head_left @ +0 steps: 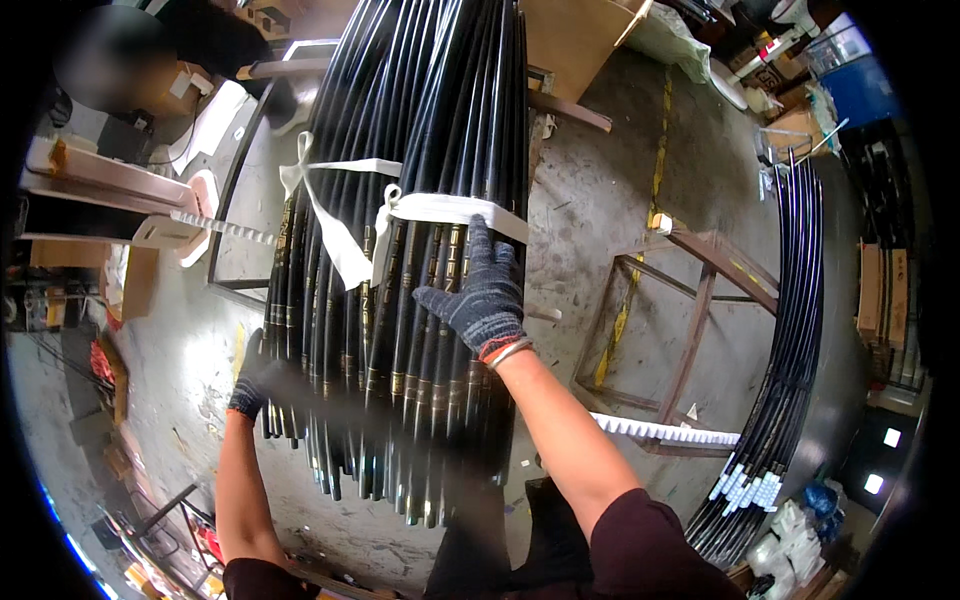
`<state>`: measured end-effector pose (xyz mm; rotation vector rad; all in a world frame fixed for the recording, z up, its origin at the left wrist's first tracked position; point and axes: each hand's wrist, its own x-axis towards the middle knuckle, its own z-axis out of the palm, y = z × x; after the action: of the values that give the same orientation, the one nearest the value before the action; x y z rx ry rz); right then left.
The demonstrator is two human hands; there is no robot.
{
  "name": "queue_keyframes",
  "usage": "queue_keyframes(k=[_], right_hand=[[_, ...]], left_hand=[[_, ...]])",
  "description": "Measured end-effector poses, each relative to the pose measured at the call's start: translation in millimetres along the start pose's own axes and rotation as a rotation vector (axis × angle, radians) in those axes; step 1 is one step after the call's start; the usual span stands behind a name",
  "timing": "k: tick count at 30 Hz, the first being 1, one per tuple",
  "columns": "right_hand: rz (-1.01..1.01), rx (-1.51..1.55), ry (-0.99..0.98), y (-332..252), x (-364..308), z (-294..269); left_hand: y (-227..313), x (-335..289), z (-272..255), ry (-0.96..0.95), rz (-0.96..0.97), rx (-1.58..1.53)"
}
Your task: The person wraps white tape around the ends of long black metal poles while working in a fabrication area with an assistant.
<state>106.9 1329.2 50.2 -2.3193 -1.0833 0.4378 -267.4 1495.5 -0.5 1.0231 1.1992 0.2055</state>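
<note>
In front of me lies a large bundle of long black glossy rods with gold markings, fanned slightly at the near ends. White cloth strips bind it, one knotted with loose tails hanging over the rods. My right hand, in a dark grey knit glove with an orange cuff, rests on top of the bundle. Its thumb is apart from the fingers, and the fingertips reach the white strip. At the bundle's left side is my gloved left hand, its fingers dark and partly hidden against the rods. A dark blurred streak crosses the near ends.
A second rod bundle leans at the right, by a brown metal frame and a white ridged strip. Left stands a pale padded support. A blue bin is far right. A yellow line marks the floor.
</note>
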Motion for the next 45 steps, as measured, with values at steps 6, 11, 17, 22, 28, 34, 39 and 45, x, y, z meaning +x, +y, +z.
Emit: queue_keyframes(k=[6, 11, 17, 22, 28, 34, 39, 45], right_hand=[[-0.138, 0.361, 0.025, 61.5, 2.2, 11.4], [-0.028, 0.263, -0.156, 89.7, -0.5, -2.9], [0.031, 0.141, -0.163, 81.2, -1.5, -3.8], [-0.004, 0.343, 0.148, 105.3, -32.3, 12.2], [0.512, 1.181, 0.182, 147.5, -130.8, 39.6], [0.540, 0.687, -0.051, 151.5, -225.3, 32.1], [0.594, 0.953, -0.076, 153.8, -260.9, 26.1], [0.489, 0.696, -0.254, 172.2, -302.3, 7.8]], left_hand=[[-48.1, -7.0, -41.6, 0.175, 0.455, 0.491], [-52.2, -85.6, 6.5, 0.552, 0.738, 0.776], [-72.5, -234.9, 134.3, 0.537, 0.482, 0.662], [-183.3, -297.5, 187.0, 0.478, -0.093, -0.268], [-216.4, -283.8, 212.0, 0.035, -0.239, -0.374], [-277.7, -226.4, 231.5, -0.070, 0.017, -0.356], [-204.2, -193.8, 280.9, 0.130, 0.453, 0.851], [-203.1, -190.3, 288.6, 0.274, 0.450, 1.333]])
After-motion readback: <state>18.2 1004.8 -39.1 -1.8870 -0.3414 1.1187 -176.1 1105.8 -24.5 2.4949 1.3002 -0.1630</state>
